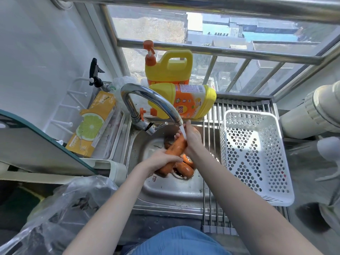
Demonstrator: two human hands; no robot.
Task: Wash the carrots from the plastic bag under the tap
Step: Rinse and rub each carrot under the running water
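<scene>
A large orange carrot [174, 149] is held slanted over the steel sink [173, 192], its upper end under the water running from the curved tap [147, 96]. My left hand [161, 160] grips its lower half. My right hand [191, 138] wraps around its upper end, right in the stream. Two more carrots [185, 167] lie at the sink bottom by the drain, partly hidden by the held one. A crumpled clear plastic bag [60, 210] sits on the counter at the lower left.
A white perforated basket [253, 155] stands on a steel roll-up rack [213, 181] over the sink's right side. Two yellow detergent bottles [169, 70] are behind the tap. A yellow lemon-print box [92, 124] and a tilted cutting board [36, 144] are at the left.
</scene>
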